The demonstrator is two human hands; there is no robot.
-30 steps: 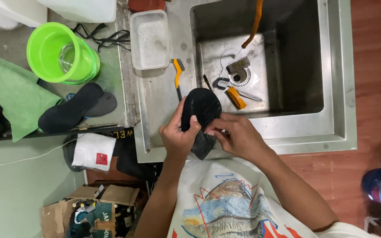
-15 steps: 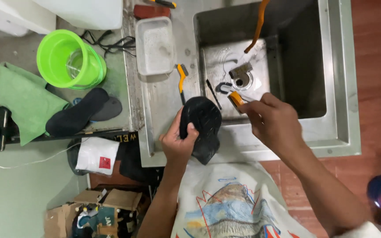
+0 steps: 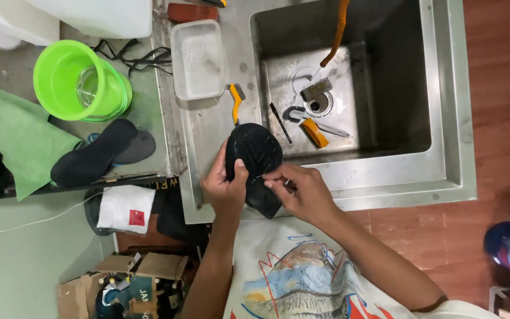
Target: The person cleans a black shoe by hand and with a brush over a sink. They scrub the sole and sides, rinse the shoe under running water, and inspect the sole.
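Black rubber shoe sole (image 3: 254, 165) held over the near steel sink rim (image 3: 385, 183), long axis near-far, left hand (image 3: 224, 188) clamped on its left edge, right hand (image 3: 302, 192) fingertips pinching at its right side.

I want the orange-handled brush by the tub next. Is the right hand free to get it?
Probably not yet: the right hand is pinching at the black shoe sole, which the left hand grips. The brush itself lies uncovered just beyond.

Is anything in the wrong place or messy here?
Yes: small tools lie in the wet sink basin, a grey block and an orange-handled tool beside the drain. The left hand and right hand hold a black shoe, sole up.
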